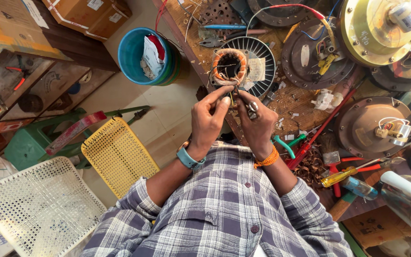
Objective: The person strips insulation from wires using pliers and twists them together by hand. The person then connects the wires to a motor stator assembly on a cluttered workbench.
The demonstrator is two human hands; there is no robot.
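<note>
— Where do things stand?

— I see my left hand [209,119] and right hand [257,121] pinched together on thin wire leads [232,96] from the copper-wound stator [229,66], which rests on the surface [291,100] edge, on a ribbed motor housing [258,59].

— Much left?

— I'd judge so: leads loose, other motor covers [317,54] lying open, screwdriver [341,176] untouched.

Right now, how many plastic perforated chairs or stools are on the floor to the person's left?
2: a yellow perforated seat just beside the left arm, and a white perforated one at the lower-left corner. A green stool behind them is not perforated; others may be hidden.
</note>
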